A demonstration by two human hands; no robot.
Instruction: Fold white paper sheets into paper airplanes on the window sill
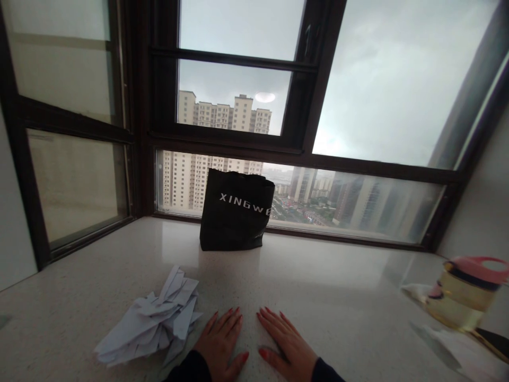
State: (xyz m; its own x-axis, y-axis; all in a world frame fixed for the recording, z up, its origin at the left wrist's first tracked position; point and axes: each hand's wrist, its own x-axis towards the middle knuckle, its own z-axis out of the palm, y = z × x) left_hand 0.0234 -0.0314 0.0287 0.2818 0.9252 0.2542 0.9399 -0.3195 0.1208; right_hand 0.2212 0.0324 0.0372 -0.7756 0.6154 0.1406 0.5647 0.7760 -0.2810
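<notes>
I see the left hand [218, 339] and right hand [288, 339] resting palm-down and empty on the pale sill [338, 286], fingers loosely spread. The heap of folded white paper [155, 321] lies at the near left, just beside the left hand. My worry is that heap: its pieces overlap loosely, so a leftward sweep of that hand could scatter them. The black bag [236, 228] stands upright at the far middle by the window; it looks soft-sided, so a knock could tip or crumple it. I can't see into it from here. At the right, the pink-lidded bottle [461, 297] has a yellowish, see-through body, too blurred for me to tell whether it holds liquid.
</notes>
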